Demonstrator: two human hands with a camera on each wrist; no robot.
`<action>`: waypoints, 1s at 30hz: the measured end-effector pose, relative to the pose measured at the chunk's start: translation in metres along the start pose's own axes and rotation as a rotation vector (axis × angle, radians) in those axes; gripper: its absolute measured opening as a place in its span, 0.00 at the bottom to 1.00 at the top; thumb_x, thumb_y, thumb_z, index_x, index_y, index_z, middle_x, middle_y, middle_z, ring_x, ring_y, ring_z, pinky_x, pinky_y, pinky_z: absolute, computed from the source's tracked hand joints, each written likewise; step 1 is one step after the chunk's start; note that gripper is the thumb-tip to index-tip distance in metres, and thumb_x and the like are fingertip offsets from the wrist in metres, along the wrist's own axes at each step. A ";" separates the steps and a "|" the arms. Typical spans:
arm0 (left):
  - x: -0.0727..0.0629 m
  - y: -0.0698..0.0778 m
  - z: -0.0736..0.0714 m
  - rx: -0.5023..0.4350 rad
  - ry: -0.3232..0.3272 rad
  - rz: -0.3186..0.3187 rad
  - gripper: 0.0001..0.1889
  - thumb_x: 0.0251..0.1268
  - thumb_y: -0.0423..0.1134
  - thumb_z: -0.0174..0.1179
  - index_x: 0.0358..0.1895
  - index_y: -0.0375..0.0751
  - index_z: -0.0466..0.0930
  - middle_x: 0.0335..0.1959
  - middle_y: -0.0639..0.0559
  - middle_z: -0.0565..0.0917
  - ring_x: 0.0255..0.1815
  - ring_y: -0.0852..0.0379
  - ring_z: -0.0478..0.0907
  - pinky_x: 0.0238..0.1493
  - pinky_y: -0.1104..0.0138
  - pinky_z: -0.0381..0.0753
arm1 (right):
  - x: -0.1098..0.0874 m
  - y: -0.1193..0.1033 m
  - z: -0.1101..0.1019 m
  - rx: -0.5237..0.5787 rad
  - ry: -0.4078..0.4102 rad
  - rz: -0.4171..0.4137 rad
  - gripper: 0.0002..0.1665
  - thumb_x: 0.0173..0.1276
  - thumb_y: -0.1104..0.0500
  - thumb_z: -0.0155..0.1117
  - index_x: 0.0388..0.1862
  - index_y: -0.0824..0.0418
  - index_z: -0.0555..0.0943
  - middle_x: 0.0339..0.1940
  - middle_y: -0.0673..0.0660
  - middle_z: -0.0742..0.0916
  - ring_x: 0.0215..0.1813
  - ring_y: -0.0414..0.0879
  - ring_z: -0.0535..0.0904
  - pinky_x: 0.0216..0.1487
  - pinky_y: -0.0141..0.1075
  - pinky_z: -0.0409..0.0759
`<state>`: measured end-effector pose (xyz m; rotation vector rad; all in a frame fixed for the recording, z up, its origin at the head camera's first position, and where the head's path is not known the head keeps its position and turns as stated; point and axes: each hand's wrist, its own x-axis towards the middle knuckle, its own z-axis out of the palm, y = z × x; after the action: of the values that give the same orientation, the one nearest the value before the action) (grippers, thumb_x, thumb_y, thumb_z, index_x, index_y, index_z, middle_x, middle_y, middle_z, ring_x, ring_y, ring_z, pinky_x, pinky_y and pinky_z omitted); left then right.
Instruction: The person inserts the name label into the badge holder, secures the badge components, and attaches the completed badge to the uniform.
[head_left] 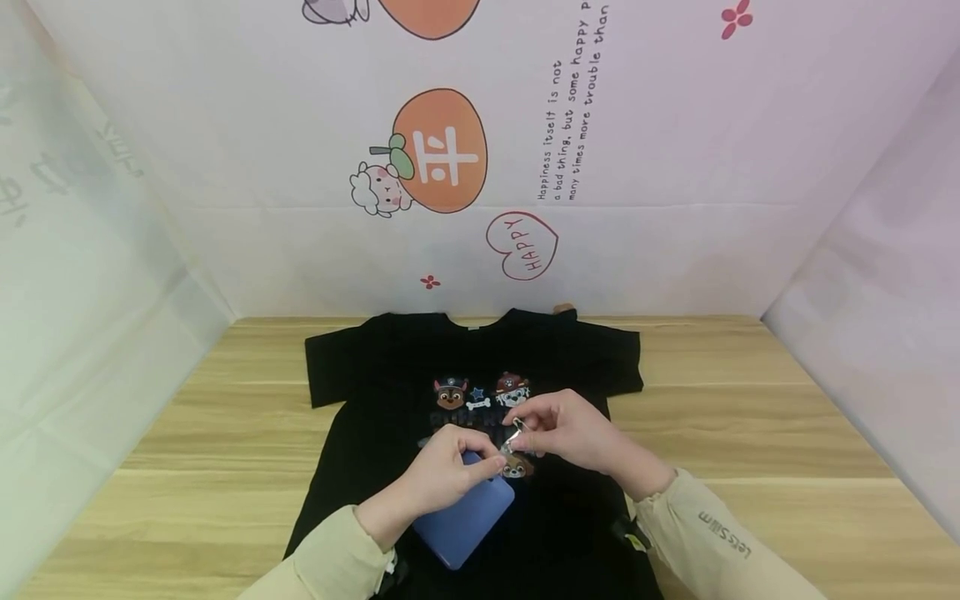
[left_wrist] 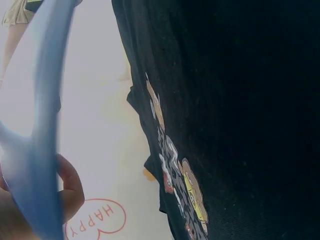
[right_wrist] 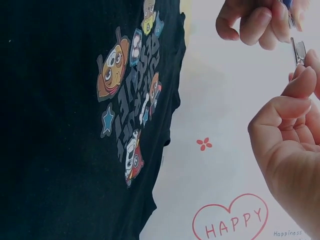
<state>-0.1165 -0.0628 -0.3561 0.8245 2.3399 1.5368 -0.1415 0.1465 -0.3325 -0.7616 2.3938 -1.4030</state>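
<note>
A flat blue card holder (head_left: 468, 517) with rounded corners hangs tilted from my left hand (head_left: 446, 471), which pinches its top edge. It looms large and blurred in the left wrist view, in front of the fingers. My right hand (head_left: 566, 429) pinches a small silver badge clip (head_left: 513, 435) with a thin wire pin, just above and right of the left fingertips. In the right wrist view the shiny clip (right_wrist: 299, 52) shows between the two hands' fingertips. Both hands are held over a black T-shirt (head_left: 360, 467) with printed cartoon dogs.
The T-shirt lies spread on a wood-grain table (head_left: 750, 433), neck toward the back. A white printed cloth (head_left: 660, 167) stands behind the table and along both sides. A small orange-brown thing (head_left: 564, 308) shows at the shirt's far right shoulder.
</note>
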 end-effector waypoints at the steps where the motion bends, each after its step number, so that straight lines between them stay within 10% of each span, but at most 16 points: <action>1: 0.000 0.000 0.000 0.001 0.004 0.003 0.12 0.64 0.33 0.58 0.22 0.35 0.82 0.17 0.57 0.72 0.16 0.68 0.62 0.18 0.76 0.61 | 0.000 0.000 0.000 -0.002 0.002 -0.002 0.14 0.60 0.62 0.68 0.44 0.68 0.82 0.21 0.50 0.80 0.22 0.37 0.72 0.23 0.29 0.71; 16: 0.000 0.002 0.002 -0.044 -0.026 -0.076 0.11 0.68 0.36 0.55 0.34 0.32 0.84 0.30 0.47 0.82 0.29 0.63 0.70 0.31 0.72 0.69 | -0.005 0.004 -0.004 0.000 0.047 -0.030 0.15 0.61 0.62 0.67 0.46 0.67 0.82 0.26 0.53 0.82 0.24 0.36 0.71 0.26 0.29 0.73; 30: 0.002 0.003 0.002 -0.086 -0.058 -0.066 0.12 0.70 0.35 0.52 0.37 0.30 0.82 0.34 0.45 0.81 0.34 0.61 0.71 0.36 0.70 0.69 | -0.016 0.022 -0.020 -0.013 0.095 -0.255 0.14 0.64 0.69 0.62 0.49 0.66 0.79 0.46 0.62 0.80 0.38 0.40 0.76 0.40 0.33 0.81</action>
<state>-0.1163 -0.0595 -0.3542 0.7530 2.2207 1.5534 -0.1440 0.1783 -0.3420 -1.0584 2.4471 -1.5517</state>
